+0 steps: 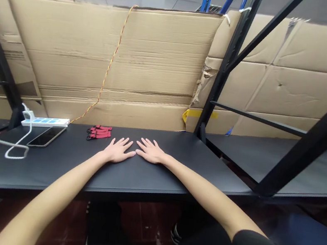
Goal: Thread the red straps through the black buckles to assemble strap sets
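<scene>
Both my hands lie palm down on the black shelf [140,179], thumbs almost touching. My left hand [118,151] is spread flat and holds nothing. A folded bundle of red straps [100,132] with black clips lies just beyond it to the left. My right hand [150,152] is also flat, its fingers apart and pointing up and to the left, with nothing in it.
At the left, a white power strip [49,122] has a white cable [15,151] plugged in, beside a phone [47,137]. A twisted orange cord [110,62] hangs down the cardboard wall [162,55]. Black metal posts [222,78] stand on both sides.
</scene>
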Demonstrator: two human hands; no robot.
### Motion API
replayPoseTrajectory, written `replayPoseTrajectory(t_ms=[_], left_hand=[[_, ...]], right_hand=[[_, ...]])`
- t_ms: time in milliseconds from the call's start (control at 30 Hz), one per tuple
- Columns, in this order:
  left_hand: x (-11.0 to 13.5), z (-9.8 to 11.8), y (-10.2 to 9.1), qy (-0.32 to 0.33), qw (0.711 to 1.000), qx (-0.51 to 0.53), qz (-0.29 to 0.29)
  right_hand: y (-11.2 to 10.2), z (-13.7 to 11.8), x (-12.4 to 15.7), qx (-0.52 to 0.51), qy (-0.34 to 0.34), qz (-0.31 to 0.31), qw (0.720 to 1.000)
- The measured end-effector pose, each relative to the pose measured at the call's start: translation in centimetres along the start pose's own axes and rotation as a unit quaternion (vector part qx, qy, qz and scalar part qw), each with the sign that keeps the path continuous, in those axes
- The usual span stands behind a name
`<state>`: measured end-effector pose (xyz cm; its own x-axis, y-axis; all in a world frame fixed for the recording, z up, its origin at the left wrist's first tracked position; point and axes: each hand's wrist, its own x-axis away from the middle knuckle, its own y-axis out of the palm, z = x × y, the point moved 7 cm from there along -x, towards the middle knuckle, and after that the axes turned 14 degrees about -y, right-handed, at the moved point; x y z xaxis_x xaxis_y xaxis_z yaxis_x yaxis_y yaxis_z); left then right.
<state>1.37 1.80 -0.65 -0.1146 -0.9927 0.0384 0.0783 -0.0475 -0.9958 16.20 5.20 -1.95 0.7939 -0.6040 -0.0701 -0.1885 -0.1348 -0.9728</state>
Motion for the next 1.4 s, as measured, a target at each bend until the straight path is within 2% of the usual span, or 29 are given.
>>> replayPoseTrajectory(t_ms=[1400], left_hand=[[0.23, 0.14, -0.17, -0.002, 1.0, 0.0, -0.001]], right_hand=[[0.06, 0.09, -0.03, -0.005, 0.005, -0.004, 1.0]])
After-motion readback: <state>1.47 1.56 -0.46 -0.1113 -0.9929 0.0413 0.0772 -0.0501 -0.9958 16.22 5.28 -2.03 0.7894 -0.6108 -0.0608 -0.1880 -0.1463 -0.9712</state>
